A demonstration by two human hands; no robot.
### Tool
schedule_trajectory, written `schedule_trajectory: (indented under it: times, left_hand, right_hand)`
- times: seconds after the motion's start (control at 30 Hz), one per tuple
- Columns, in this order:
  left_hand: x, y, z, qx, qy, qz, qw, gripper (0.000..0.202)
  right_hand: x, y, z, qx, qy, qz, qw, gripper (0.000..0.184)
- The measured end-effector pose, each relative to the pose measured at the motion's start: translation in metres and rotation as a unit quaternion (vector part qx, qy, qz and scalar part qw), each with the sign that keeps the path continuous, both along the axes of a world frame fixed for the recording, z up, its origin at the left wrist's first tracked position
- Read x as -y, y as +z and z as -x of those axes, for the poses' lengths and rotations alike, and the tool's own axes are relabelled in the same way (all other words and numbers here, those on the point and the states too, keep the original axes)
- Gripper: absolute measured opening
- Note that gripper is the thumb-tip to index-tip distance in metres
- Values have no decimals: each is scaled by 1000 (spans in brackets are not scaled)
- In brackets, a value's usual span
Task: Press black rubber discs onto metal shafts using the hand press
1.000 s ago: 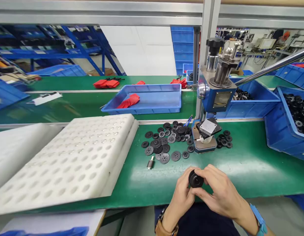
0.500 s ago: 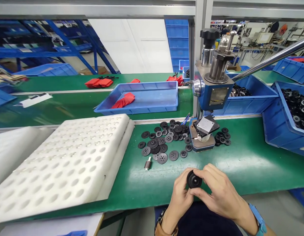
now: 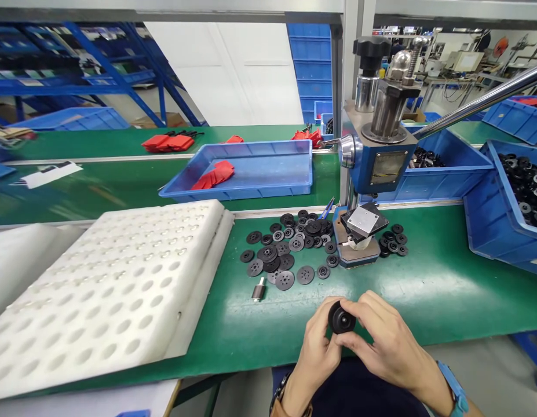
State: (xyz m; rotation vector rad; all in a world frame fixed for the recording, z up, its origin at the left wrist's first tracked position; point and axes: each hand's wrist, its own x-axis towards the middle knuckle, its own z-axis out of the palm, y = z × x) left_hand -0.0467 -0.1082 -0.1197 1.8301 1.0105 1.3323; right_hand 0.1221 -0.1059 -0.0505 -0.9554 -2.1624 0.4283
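A round black part [image 3: 342, 318], with a stepped disc face and a small bright centre, is held between both hands near the table's front edge. My left hand [image 3: 317, 339] grips it from the left, fingers behind it. My right hand [image 3: 383, 333] pinches its right side between thumb and forefinger. Beyond them lie several loose black discs [image 3: 285, 280], some flat with small holes, some stepped. A small cylinder with a pale shaft [image 3: 259, 289] lies apart, left of the hands. The blue hand press [image 3: 372, 168] stands behind, a metal plate [image 3: 362, 220] on its base.
White foam trays [image 3: 116, 301] with rows of round holes take up the left side. A shallow blue tray [image 3: 268, 190] holds red pieces. Blue bins [image 3: 481, 231] of black parts stand at the right. The press's long lever [image 3: 485, 103] reaches out to the upper right.
The view has shifted slightly, so the foam trays and background sit a little further left. Both hands keep the same grip on the round black part.
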Motion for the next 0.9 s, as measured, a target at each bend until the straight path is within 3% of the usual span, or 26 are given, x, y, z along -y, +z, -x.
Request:
schedule_trajectory:
  times: [0.17,0.27,0.4,0.53,0.7,0.9]
  left_hand:
    - [1,5,4,-44,7,1,999,22]
    - [1,15,7,-91,14,-40,995,13]
    - [2,27,11,-192,23,-94,977,16]
    - [6,33,11,-258,25,-94,961,19]
    - [16,35,10,-317,22,-63,946,14]
    - [18,38,8,-347,-2,-41,937,20]
  right_hand:
    - [-2,-6,-11,-37,4,46,998,31]
    - [-3,-6,-21,-54,9,128,990,30]
    - [-2,-8,-30,-80,26,270,959,25]
    - [-1,-13,-33,-117,64,348,928,22]
    - [1,-17,-34,-111,76,372,919,25]
    - [0,-6,-40,10,70,296,952,23]
